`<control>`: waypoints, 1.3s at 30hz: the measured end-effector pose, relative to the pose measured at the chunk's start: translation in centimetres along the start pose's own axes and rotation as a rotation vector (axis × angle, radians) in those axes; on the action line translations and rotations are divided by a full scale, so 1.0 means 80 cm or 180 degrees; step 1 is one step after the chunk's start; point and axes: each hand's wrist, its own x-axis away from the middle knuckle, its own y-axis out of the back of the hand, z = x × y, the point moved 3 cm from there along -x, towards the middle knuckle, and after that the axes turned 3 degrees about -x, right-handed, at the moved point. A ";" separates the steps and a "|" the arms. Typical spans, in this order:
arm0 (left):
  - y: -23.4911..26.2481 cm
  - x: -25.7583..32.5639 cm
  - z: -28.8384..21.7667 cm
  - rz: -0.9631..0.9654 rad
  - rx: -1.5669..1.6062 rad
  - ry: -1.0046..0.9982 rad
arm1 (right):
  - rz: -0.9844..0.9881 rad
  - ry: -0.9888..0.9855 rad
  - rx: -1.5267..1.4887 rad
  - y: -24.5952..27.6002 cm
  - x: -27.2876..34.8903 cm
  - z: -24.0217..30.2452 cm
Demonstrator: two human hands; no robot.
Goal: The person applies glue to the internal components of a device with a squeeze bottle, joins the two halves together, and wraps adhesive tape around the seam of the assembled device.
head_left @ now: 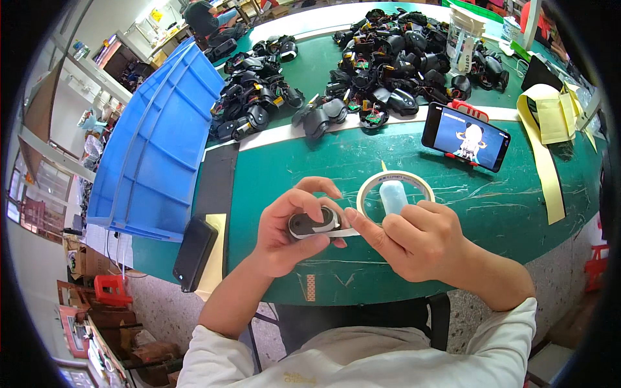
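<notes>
The tape roll, clear cup and white shirt each bear lettering.

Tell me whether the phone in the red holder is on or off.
On: the phone is lit, showing a white cartoon figure against blue.

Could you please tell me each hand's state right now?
Left hand: closed, holding a dark rounded device.
Right hand: partly curled, at the pale tape strip; whether it pinches it cannot be told.

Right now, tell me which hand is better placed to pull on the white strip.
Probably the right hand: the white strip runs to it from the small dark device, which the left hand is busy gripping.
</notes>
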 end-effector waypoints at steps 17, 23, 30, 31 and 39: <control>0.003 0.000 0.004 -0.0156 -0.0263 -0.0047 | 0.0036 -0.0069 -0.0021 0.004 0.000 -0.005; -0.001 0.000 0.009 -0.0362 0.0049 0.0240 | -0.0316 0.0188 0.0038 0.009 -0.002 -0.010; -0.004 0.000 0.006 -0.0513 0.0705 0.0436 | -0.0306 0.0205 0.0046 0.006 -0.005 -0.013; -0.005 0.000 0.005 -0.0508 0.0742 0.0485 | -0.0365 0.0244 0.0071 0.006 -0.005 -0.013; -0.015 0.005 0.005 -0.0373 0.1339 0.0642 | -0.0302 0.0225 -0.0008 0.002 -0.001 -0.012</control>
